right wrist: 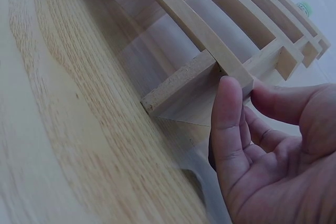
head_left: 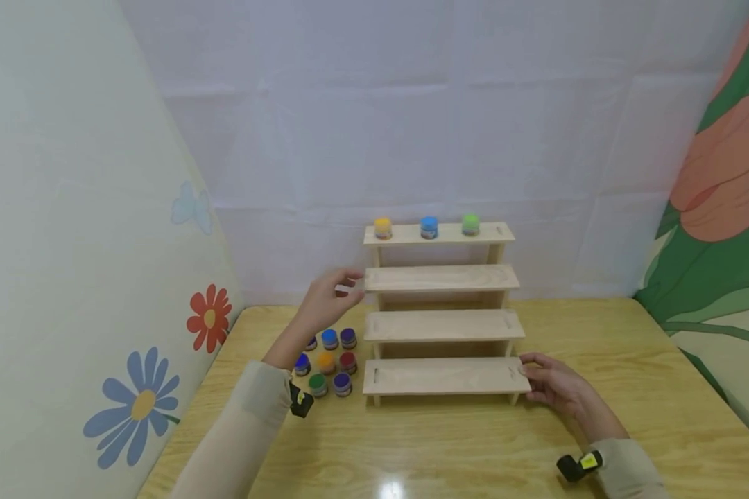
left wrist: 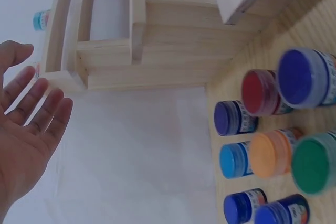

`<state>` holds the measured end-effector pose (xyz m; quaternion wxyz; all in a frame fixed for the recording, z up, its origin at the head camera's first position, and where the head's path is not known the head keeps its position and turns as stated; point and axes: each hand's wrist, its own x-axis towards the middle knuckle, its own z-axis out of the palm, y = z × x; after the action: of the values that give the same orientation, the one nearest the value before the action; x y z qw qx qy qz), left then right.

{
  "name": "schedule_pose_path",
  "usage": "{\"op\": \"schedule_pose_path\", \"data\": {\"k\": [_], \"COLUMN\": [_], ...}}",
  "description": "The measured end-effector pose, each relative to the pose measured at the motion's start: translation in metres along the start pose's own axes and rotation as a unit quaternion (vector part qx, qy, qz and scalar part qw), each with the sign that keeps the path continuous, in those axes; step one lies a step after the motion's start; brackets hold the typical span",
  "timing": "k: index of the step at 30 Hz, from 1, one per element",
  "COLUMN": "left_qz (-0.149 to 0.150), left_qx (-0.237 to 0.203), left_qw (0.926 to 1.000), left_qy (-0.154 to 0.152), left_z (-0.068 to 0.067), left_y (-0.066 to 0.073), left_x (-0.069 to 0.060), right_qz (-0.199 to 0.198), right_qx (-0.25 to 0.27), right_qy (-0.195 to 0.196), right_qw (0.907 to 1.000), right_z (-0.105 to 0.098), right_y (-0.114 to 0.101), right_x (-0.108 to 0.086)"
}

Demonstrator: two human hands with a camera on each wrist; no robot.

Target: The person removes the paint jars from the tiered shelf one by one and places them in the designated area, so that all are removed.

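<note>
Right grip [head_left: 557, 388] is pinching the lowest step [head_left: 443, 376] of the shelf [head_left: 443, 278], likely steadying it | left grip [head_left: 329, 301] is hovering beside, loosely spread, holding nothing

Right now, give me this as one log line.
left hand: empty, near shelf; right hand: pinching bottom step; three jars: top step; eight jars: table

The rear is closed off by a white cloth backdrop [head_left: 412, 104], marked by vertical and horizontal creases. The left side is bounded by a cream wall [head_left: 56, 138], decorated with a blue flower [head_left: 142, 405], a red flower [head_left: 209, 318] and a pale blue butterfly [head_left: 192, 209]. At right, coral petals [head_left: 733, 166] and green leaves [head_left: 699, 277] are depicted. Light is reflected on the wood-grain tabletop [head_left: 462, 443].
</note>
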<state>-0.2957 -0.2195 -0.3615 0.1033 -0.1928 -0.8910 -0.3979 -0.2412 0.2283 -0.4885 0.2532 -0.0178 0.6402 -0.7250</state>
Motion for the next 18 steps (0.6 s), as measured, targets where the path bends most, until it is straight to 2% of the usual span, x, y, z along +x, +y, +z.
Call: {"op": "schedule_pose_path", "data": {"k": [6,13,18], "left_qz": [-0.008,-0.011,-0.008], "left_qx": [-0.015,-0.033,-0.034], "left_qw": [0.9997,0.998,0.9976], "left_qy": [0.017,0.052,0.059], "left_z": [-0.003,-0.005,-0.004], "left_y": [0.007,0.015,0.02], "left_x": [0.018,0.039,0.056], "right_qz": [0.005,0.005,0.001], "right_qx": [-0.005,-0.001,-0.002], "right_qy": [0.008,0.01,0.004], "right_qw": [0.9999,0.9999,1.0], "right_z": [0.001,-0.001,-0.001], "right_y": [-0.001,0.0,0.001], "right_x": [0.0,0.001,0.001]}}
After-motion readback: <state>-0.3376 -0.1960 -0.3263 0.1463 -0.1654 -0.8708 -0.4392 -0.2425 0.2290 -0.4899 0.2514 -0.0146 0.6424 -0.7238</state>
